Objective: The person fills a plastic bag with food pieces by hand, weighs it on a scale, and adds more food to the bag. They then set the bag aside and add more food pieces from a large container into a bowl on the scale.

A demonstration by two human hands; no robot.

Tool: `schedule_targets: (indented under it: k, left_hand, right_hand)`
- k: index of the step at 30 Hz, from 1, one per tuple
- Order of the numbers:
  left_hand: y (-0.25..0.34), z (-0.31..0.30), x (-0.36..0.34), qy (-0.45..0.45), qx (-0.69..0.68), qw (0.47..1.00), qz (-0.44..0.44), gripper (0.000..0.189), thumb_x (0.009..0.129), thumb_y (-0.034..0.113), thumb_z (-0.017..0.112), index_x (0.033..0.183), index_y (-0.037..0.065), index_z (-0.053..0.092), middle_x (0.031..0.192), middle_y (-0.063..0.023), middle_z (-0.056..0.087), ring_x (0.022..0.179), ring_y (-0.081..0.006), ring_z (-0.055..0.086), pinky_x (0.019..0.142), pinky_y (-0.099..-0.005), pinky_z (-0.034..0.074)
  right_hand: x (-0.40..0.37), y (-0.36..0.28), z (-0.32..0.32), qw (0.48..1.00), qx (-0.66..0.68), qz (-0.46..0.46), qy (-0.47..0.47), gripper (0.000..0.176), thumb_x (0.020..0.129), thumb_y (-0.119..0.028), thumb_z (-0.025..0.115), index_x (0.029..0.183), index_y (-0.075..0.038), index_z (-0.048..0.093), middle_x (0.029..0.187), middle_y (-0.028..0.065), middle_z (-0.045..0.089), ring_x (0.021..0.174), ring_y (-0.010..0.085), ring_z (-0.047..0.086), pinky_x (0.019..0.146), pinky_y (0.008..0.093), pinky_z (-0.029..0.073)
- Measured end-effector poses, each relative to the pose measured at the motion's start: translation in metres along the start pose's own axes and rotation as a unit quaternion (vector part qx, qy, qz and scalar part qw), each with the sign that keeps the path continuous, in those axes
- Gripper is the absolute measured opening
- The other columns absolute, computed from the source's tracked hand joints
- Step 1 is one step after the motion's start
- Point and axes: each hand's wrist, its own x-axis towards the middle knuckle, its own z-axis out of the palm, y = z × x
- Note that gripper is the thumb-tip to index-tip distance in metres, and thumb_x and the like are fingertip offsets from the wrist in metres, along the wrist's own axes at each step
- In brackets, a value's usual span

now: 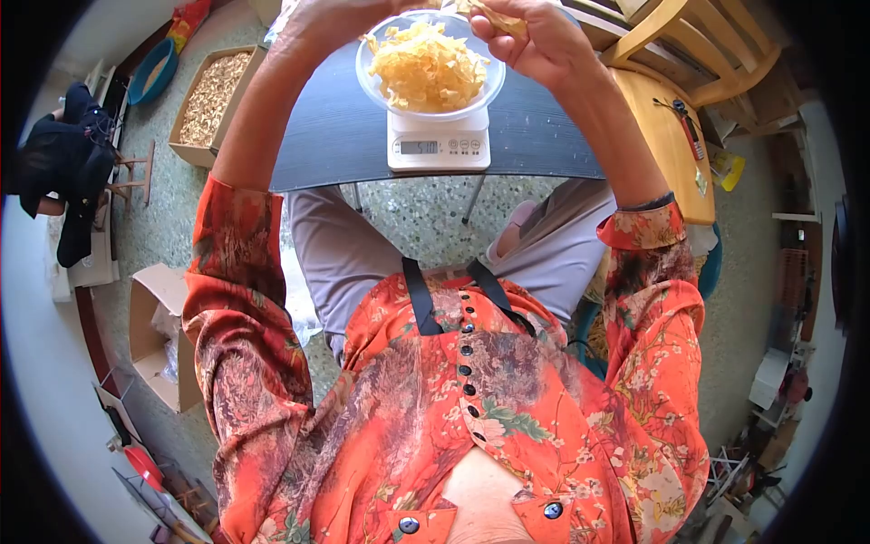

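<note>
A clear plastic bowl [370, 91] heaped with thin, yellowish dried flakes [430, 68] stands on a white digital scale [439, 143], whose display seems to read 510. My right hand [542, 43], at the bowl's upper right, pinches a pale yellow dried flake [500, 20] between thumb and fingers. My left hand [340, 16] is over the bowl's upper left side, with its fingers partly cut off by the top of the view. Whether it holds anything is not visible.
The scale rests on a dark table [322, 122]. On the left are a cardboard box of dried pieces [216, 95], a teal basin [152, 72] and a person in dark clothes [77, 163]. To the right, a wooden chair [666, 136] carries small tools [684, 127].
</note>
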Motion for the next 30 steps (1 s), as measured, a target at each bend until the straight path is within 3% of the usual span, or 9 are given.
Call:
schedule_targets:
  k: [3,5,13,15,19,23,26,29,30]
  left_hand:
    - [-0.005,0.0,0.003,-0.009,0.137,0.99,0.045,0.022,0.08,0.026,0.072,0.087,0.006,0.075,0.071,-0.0039,0.069,0.066,-0.0118,0.063,0.062,-0.0283,0.049]
    - [-0.054,0.011,0.026,-0.074,0.082,0.992,0.059,0.022,0.086,0.019,0.071,0.103,0.004,0.072,0.091,-0.0062,0.071,0.077,-0.0116,0.066,0.064,-0.0244,0.053]
    - [-0.027,0.013,0.029,-0.129,0.219,0.967,-0.022,0.04,0.078,0.048,0.075,0.079,0.008,0.073,0.067,-0.0022,0.065,0.063,-0.0067,0.058,0.051,-0.0251,0.041]
    - [-0.001,0.006,0.021,-0.142,0.203,0.965,-0.087,0.026,0.079,0.033,0.075,0.085,0.008,0.076,0.066,-0.0016,0.066,0.062,-0.0105,0.06,0.057,-0.029,0.046]
    - [-0.009,0.009,0.02,-0.144,0.19,0.969,-0.059,0.032,0.077,0.038,0.076,0.082,0.006,0.076,0.064,-0.0005,0.065,0.06,-0.0096,0.058,0.055,-0.0282,0.044]
    - [-0.031,0.011,0.024,-0.178,0.054,0.982,-0.019,0.034,0.076,0.035,0.077,0.089,0.004,0.075,0.068,-0.001,0.067,0.063,-0.0103,0.06,0.057,-0.0272,0.046]
    - [-0.008,0.007,0.011,-0.102,0.142,0.985,0.002,0.033,0.075,0.029,0.077,0.095,0.003,0.074,0.074,-0.0029,0.069,0.066,-0.011,0.063,0.06,-0.0256,0.048]
    - [0.007,0.004,0.01,-0.098,0.173,0.98,-0.029,0.035,0.073,0.026,0.078,0.098,0.002,0.073,0.079,-0.006,0.071,0.071,-0.0123,0.065,0.062,-0.0254,0.05]
    - [0.002,0.006,0.012,-0.121,0.051,0.99,-0.043,0.035,0.072,0.022,0.078,0.099,0.001,0.073,0.081,-0.0087,0.071,0.073,-0.0137,0.066,0.064,-0.0261,0.05]
  right_hand:
    - [0.001,-0.005,-0.006,1.0,0.019,-0.016,0.003,0.02,0.092,-0.004,0.059,0.111,0.0,0.056,0.095,0.0094,0.062,0.074,0.013,0.061,0.051,0.0186,0.047]
    - [0.003,-0.008,-0.015,1.0,-0.017,-0.011,-0.018,0.029,0.094,-0.008,0.057,0.119,0.005,0.057,0.099,0.0128,0.065,0.078,0.0115,0.064,0.052,0.0153,0.05]
    - [0.0,-0.004,-0.01,0.998,-0.004,-0.049,-0.037,0.022,0.092,-0.009,0.062,0.111,0.003,0.061,0.1,0.0125,0.063,0.08,0.0142,0.065,0.055,0.0188,0.05]
    - [-0.006,-0.004,-0.012,0.998,0.051,-0.016,-0.043,0.028,0.089,-0.003,0.06,0.116,0.004,0.055,0.101,0.0141,0.062,0.076,0.013,0.061,0.052,0.018,0.047]
    - [-0.006,-0.001,-0.017,0.998,0.051,-0.009,-0.043,0.033,0.088,-0.002,0.062,0.118,0.006,0.053,0.105,0.017,0.062,0.076,0.0139,0.061,0.053,0.0174,0.048]
    - [-0.004,-0.002,-0.015,0.997,0.078,0.009,-0.008,0.033,0.098,-0.023,0.054,0.116,0.004,0.054,0.098,0.0131,0.062,0.073,0.014,0.061,0.051,0.0171,0.047]
    - [0.0,0.002,-0.019,0.996,0.083,0.023,-0.01,0.041,0.1,-0.034,0.049,0.116,0.004,0.054,0.092,0.0099,0.061,0.071,0.0132,0.06,0.049,0.0172,0.046]
    - [0.002,0.005,-0.018,0.997,0.075,0.026,-0.008,0.039,0.099,-0.033,0.053,0.114,0.003,0.056,0.088,0.0076,0.06,0.068,0.0129,0.059,0.049,0.0171,0.046]
    - [0.004,0.007,-0.019,0.996,0.079,0.019,-0.028,0.031,0.096,-0.025,0.059,0.112,0.001,0.058,0.089,0.0066,0.061,0.07,0.0126,0.06,0.049,0.017,0.046]
